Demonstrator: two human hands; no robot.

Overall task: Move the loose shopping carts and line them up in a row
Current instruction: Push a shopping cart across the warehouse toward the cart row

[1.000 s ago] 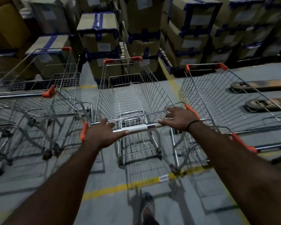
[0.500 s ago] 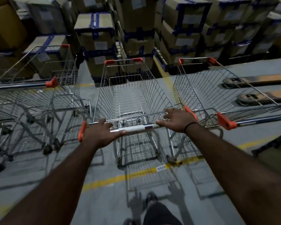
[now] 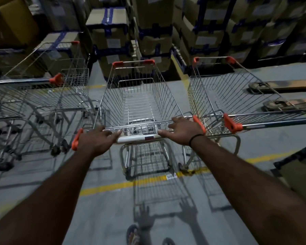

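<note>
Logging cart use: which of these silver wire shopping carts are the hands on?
The middle silver wire shopping cart: left hand and right hand rest on its white-sleeved handle; the left cart and right cart are untouched.

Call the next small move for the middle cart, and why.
Probably a short, straight push forward. The left hand and right hand rest on the handle of the middle cart, which stands between the left cart and right cart with its handle short of the left cart's. Stacked boxes stand close ahead, so keep it small.
</note>
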